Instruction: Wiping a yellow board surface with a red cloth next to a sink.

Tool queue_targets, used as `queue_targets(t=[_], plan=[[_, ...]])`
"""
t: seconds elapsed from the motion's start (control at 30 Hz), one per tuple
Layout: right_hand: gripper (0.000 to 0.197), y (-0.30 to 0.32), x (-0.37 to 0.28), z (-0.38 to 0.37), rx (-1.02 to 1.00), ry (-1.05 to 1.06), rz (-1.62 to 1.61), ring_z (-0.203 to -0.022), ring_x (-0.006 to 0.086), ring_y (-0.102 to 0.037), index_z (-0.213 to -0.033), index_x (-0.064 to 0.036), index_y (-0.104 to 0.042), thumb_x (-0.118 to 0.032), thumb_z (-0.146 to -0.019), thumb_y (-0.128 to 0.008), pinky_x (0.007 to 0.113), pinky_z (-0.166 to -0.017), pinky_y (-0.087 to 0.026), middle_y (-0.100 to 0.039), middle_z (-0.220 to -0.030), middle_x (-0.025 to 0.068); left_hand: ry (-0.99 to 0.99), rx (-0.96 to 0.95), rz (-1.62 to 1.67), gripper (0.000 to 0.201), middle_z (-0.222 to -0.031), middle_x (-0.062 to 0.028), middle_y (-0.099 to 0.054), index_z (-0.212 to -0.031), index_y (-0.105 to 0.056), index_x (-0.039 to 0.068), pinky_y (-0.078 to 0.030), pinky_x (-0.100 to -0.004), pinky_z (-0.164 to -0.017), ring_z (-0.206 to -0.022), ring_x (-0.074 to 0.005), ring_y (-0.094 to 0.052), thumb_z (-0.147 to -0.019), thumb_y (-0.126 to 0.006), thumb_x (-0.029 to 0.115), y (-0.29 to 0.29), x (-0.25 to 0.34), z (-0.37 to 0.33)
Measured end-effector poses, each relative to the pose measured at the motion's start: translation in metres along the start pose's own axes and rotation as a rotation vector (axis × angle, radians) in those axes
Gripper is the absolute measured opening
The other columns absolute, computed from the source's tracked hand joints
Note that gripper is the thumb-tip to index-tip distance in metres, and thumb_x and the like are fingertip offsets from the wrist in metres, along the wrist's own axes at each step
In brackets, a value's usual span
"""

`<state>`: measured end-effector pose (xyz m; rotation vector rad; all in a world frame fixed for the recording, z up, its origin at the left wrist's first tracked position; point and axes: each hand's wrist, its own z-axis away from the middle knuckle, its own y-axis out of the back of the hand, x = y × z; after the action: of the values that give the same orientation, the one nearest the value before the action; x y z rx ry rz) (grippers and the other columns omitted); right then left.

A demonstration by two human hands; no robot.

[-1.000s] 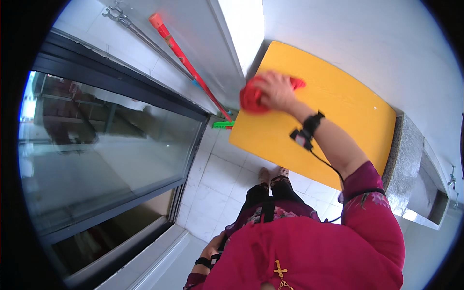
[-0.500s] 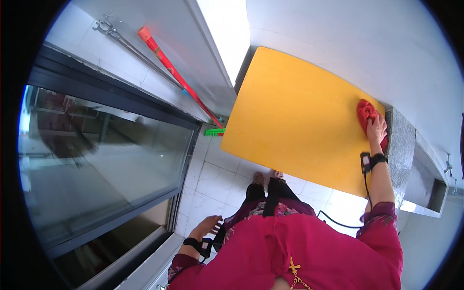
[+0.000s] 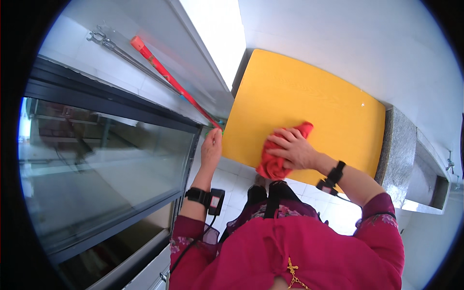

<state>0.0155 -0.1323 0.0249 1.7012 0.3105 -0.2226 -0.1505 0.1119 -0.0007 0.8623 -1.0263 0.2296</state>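
Red cloth (image 3: 272, 167), right of centre, is grasped palm-down by the right hand (image 3: 296, 150), seemingly for pressure on the yellow tabletop (image 3: 304, 94), while the left hand (image 3: 211, 147), centre-left, shows no discernible grip state.

The view looks steeply down from the wearer's head, through the left of two side-by-side wide fisheye cameras, upright and unmirrored. It faces the table (image 3: 309, 101), whose far edge bows, with the wall (image 3: 343, 38) beyond. The wearer's chest (image 3: 309, 246) is closest, filling the lower edge; the left hand (image 3: 211, 147) and right hand (image 3: 296, 151) are farther off, the floor (image 3: 311, 194) lower still. The window (image 3: 106, 159) shows aslant at left, the basin (image 3: 420, 176) at right.
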Motion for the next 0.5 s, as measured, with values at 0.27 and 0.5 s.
queue_targets(t=[0.27, 0.5], plan=[[0.052, 0.019, 0.093, 0.034, 0.236, -0.599, 0.287, -0.122, 0.0337, -0.037, -0.118, -0.0195, -0.055, -0.021, -0.068, -0.064, 0.050, -0.096, -0.034, -0.042, -0.133, 0.0075, 0.078, 0.021, -0.276, 0.062, -0.108, -0.0227, -0.059, -0.109, -0.059, 0.003, -0.041, -0.0474, -0.087, -0.103, -0.0414, -0.053, -0.094, -0.024, 0.052, -0.030, -0.002, -0.014], [0.046, 0.005, 0.157, -0.111, 0.367, -0.794, 0.355, -0.122, 0.0300, -0.036, -0.120, -0.0169, -0.054, -0.032, -0.076, -0.057, 0.049, -0.096, -0.033, -0.044, -0.127, 0.0081, 0.128, 0.010, -0.355, 0.060, -0.107, -0.0224, -0.060, -0.109, -0.059, 0.005, -0.041, -0.0477, -0.087, -0.102, -0.0415, -0.054, -0.095, -0.022, 0.050, -0.032, 0.005, -0.014]])
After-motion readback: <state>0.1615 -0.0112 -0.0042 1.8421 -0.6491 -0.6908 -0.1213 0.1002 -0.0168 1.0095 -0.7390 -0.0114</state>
